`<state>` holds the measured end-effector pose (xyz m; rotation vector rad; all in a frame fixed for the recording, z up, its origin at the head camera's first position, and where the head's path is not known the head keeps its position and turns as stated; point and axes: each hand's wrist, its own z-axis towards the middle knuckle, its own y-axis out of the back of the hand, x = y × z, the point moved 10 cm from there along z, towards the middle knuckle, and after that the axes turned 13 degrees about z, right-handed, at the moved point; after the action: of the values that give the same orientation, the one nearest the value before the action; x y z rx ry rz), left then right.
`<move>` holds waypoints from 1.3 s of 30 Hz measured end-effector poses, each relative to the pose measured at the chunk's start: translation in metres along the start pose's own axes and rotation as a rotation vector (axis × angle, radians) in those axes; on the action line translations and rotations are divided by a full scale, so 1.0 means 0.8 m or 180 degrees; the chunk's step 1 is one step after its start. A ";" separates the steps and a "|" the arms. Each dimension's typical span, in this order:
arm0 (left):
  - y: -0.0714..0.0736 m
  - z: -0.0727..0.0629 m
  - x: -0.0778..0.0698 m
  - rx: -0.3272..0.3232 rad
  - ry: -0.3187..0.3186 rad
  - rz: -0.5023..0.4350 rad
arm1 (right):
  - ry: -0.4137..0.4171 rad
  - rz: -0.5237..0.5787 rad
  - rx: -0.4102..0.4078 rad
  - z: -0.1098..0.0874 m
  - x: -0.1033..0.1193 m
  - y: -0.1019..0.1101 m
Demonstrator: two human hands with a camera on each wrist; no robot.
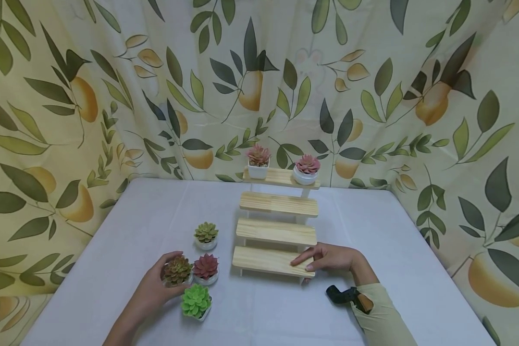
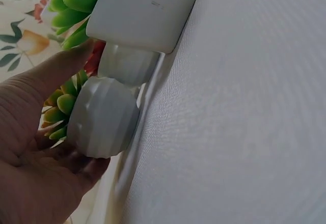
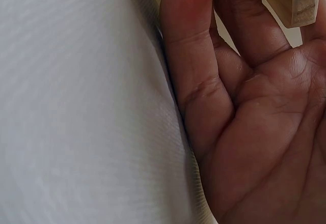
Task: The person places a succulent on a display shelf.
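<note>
My left hand (image 1: 157,283) curls around a brownish-green potted succulent (image 1: 177,270). Its white ribbed pot (image 2: 104,117) is at the tablecloth, with fingers behind it; the thumb reaches past the near side. Close beside it stand a red succulent (image 1: 205,266) and a bright green one (image 1: 196,302) in a square white pot (image 2: 142,12). At the right end of the lowest step of a wooden tiered stand (image 1: 264,259), my right hand (image 1: 328,257) grips the board, fingers on top and others below. The board's end (image 3: 300,2) shows between fingers in the right wrist view.
A pale green succulent (image 1: 206,234) stands behind the group. Two pink succulents, one in a square pot (image 1: 258,162) and one in a round pot (image 1: 305,170), sit on the top step. A leaf-patterned curtain (image 1: 225,86) hangs behind the white-covered table (image 1: 281,317).
</note>
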<state>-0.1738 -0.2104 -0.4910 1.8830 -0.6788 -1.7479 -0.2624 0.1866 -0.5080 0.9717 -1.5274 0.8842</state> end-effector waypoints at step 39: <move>-0.002 0.000 0.007 0.0023 -0.0015 0.0344 | 0.0043 0.0058 0.0027 0.001 -0.001 -0.001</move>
<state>-0.1735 -0.2131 -0.4961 1.8126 -0.7750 -1.6845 -0.2624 0.1857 -0.5091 0.9573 -1.5243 0.9092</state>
